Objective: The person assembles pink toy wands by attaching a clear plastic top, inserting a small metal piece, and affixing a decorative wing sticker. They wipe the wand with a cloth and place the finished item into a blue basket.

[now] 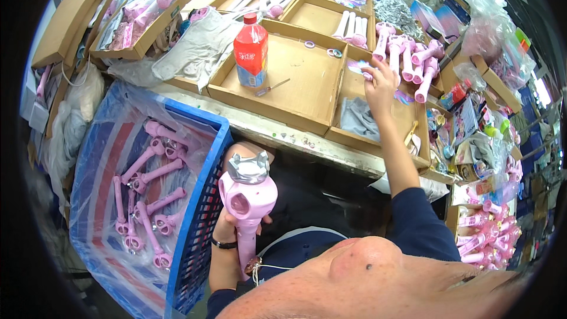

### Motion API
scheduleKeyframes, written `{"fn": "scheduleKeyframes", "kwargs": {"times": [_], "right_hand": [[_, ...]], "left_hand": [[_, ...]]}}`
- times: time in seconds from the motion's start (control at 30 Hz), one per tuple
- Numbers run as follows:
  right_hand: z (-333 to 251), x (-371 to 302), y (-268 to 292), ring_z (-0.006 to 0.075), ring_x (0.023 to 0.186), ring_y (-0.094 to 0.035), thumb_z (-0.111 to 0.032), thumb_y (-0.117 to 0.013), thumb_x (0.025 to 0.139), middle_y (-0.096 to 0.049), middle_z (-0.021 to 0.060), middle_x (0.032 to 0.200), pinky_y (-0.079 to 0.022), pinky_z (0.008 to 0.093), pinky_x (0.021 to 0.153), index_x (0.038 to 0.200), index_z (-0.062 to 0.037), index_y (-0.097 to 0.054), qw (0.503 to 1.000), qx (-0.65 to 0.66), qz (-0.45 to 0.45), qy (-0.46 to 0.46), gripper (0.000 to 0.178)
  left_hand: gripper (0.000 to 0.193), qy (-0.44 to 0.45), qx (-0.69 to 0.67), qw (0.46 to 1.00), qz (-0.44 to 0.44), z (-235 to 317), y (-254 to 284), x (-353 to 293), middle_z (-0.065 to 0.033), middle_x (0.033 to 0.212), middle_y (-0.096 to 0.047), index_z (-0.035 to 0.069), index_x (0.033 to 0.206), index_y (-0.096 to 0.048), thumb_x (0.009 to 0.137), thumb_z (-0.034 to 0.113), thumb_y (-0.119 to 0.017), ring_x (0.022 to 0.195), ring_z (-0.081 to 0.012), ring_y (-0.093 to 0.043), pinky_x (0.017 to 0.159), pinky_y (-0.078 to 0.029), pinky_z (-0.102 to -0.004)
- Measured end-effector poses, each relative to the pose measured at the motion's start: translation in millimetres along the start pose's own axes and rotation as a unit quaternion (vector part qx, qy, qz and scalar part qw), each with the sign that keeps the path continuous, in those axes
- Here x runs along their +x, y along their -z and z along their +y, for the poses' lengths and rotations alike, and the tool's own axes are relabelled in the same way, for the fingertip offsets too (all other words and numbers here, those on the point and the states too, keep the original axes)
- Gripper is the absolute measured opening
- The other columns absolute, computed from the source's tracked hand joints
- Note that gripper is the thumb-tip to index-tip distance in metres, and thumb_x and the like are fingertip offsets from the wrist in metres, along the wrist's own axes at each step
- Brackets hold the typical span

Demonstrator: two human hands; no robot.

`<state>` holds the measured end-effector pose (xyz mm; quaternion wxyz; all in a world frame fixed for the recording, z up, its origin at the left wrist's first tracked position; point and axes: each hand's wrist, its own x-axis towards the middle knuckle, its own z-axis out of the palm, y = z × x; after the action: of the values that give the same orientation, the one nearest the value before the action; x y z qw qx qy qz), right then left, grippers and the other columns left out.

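My left hand (229, 229) is wrapped around the handle of a pink toy wand (250, 198). The wand stands upright in front of my body, its head up, with a round opening in the head and a silver crown-shaped piece (248, 168) on top. Over the right-hand cardboard tray (336, 103), my right hand (384, 85) reaches out with bent fingers. Its fingertips close at a small pinkish piece too small to make out, beside shiny purple-blue stickers (357, 66). Several pink wand parts (407, 59) lie just beyond that hand. A grey cloth (358, 119) is in the same tray.
A blue plastic crate (221, 130) lined with clear film holds several pink wands at my left. On the bench stand a red-labelled bottle (250, 53) and a thin screwdriver-like tool (271, 87). More trays, a white cloth (198, 47) and a box of pink toys (484, 233) surround me.
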<state>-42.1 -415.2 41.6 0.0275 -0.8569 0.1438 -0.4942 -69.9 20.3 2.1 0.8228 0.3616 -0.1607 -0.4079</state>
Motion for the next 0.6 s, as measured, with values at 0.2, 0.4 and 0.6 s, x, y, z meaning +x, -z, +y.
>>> {"fn": "scheduleKeyframes", "kwargs": {"times": [0.2, 0.4, 0.6], "right_hand": [[-147.1, -82.5, 47.4, 0.0331, 0.11, -0.049, -0.009, -0.071, 0.063, -0.056, 0.0108, 0.119, -0.037, 0.0467, 0.093, 0.086, -0.0189, -0.071, 0.918, 0.32, -0.142, 0.185, 0.025], [-174.7, -138.8, 62.2, 0.0271, 0.114, -0.047, -0.007, -0.057, 0.082, -0.051, 0.0134, 0.123, -0.036, 0.038, 0.097, 0.119, -0.0079, -0.053, 0.789, 0.547, -0.273, -0.058, 0.037], [-146.8, -138.1, 53.6, 0.0035, 0.054, -0.046, -0.024, -0.06, 0.087, -0.057, 0.0004, 0.073, -0.036, 0.0181, 0.046, 0.095, -0.0062, -0.059, 0.469, 0.571, -0.611, -0.285, 0.02]], "left_hand": [[0.11, -0.047, -0.023, 0.996, -0.067, 7.4, -11.0, 29.9, -0.0329, 0.111, -0.052, -0.007, 0.133, -0.022, 0.066, 0.073, -0.058, 0.06, -0.0244, -0.064, 0.032, -0.046, -0.0243], [0.102, -0.029, 0.041, 0.999, -0.015, 12.4, -15.5, 34.2, -0.0205, 0.081, -0.062, -0.005, 0.125, -0.037, 0.061, 0.069, -0.067, 0.053, -0.0207, -0.062, 0.038, -0.05, -0.0254], [0.099, 0.02, 0.07, 0.997, -0.023, -5.2, -20.1, 39.1, -0.0193, 0.085, -0.063, -0.005, 0.123, -0.04, 0.063, 0.07, -0.065, 0.058, -0.0196, -0.064, 0.043, -0.051, -0.0247]]}}
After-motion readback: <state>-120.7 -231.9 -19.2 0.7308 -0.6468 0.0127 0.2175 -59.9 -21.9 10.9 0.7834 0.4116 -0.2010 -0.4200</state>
